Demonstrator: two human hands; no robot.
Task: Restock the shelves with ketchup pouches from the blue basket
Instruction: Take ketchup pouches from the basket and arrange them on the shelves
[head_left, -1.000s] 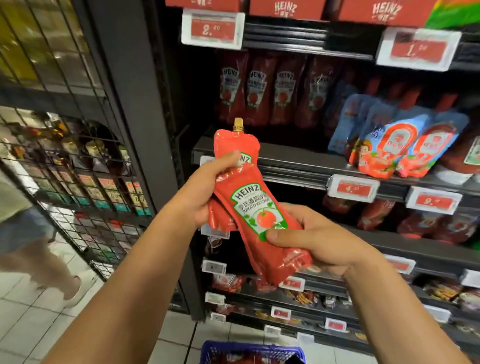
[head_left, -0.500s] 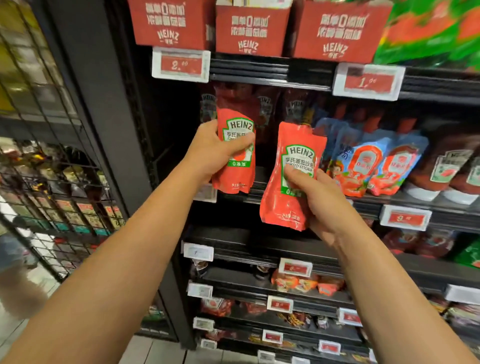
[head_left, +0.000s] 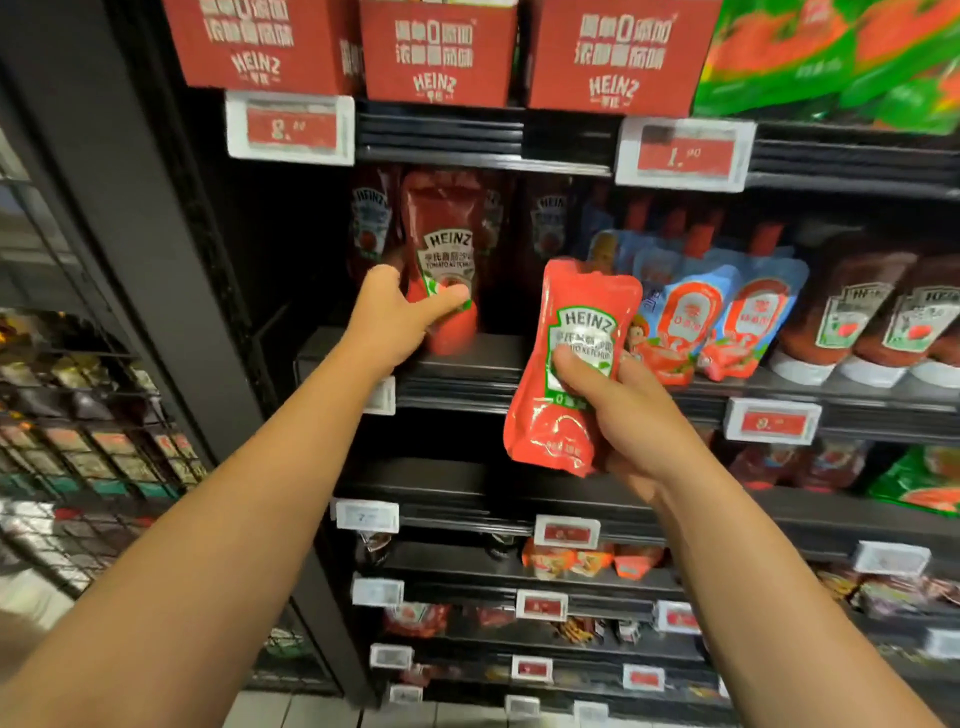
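Observation:
My left hand grips a red Heinz ketchup pouch by its lower part, holding it upright on the left end of the dark shelf, in front of other Heinz pouches standing there. My right hand holds a second red Heinz ketchup pouch upright in the air, in front of the shelf edge and a little to the right. My thumb presses its label. The blue basket is out of view.
Blue-and-red pouches and upside-down ketchup bottles fill the same shelf to the right. Red Heinz boxes sit on the shelf above. Price tags line the shelf edges. A wire rack stands at the left.
My left hand has pushed its pouch forward onto the shelf's left end. My right hand with its pouch has stayed in front of the shelf, slightly lower. The view has moved closer.

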